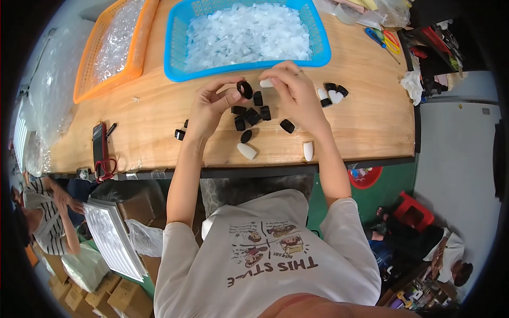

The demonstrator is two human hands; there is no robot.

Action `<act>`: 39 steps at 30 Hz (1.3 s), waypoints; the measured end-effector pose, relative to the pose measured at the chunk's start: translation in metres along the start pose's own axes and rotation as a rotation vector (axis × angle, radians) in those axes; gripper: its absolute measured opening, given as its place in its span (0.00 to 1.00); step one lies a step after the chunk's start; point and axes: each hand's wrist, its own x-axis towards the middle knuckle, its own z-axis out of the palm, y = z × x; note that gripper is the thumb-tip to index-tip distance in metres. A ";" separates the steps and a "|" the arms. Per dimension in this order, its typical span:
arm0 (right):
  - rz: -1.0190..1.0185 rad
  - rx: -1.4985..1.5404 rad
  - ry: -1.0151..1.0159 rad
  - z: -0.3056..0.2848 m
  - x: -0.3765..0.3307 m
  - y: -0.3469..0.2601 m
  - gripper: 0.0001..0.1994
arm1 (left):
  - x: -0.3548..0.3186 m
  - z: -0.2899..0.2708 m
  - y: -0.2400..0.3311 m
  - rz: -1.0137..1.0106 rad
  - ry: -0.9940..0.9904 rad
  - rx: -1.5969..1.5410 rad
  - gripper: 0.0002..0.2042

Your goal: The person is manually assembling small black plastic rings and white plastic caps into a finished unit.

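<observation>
My left hand (208, 108) pinches a short black ring-shaped piece (244, 89) between thumb and fingers, its opening showing. Just right of it, my right hand (298, 94) grips a small white piece (266, 83) at the fingertips; most of that piece is covered. Several loose black ring-like pieces (253, 116) lie on the wooden table between my forearms. Nearer to me are two white bullet-shaped pieces (246, 151). To the right of my right hand sits a small group of black and white pieces (335, 96), some perhaps joined.
A blue basket (177, 73) full of translucent white pieces stands just beyond my hands. Left of it is an orange basket (139, 62) with clear pieces. A phone (99, 143) and red-rimmed glasses (107, 168) lie at left, scissors (391, 42) far right. Other people sit nearby.
</observation>
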 end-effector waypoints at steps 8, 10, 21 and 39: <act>-0.158 0.073 0.245 0.022 -0.006 -0.007 0.10 | 0.004 0.008 -0.006 0.120 0.030 -0.101 0.14; -0.196 0.040 0.263 0.025 -0.006 -0.007 0.10 | 0.004 0.009 -0.008 0.142 0.031 -0.054 0.14; -0.356 -0.151 0.301 0.034 -0.008 0.002 0.10 | 0.003 0.008 -0.010 0.090 0.064 0.023 0.11; -0.262 -0.134 0.294 0.041 -0.014 -0.008 0.11 | 0.005 0.014 -0.015 0.224 0.045 0.031 0.15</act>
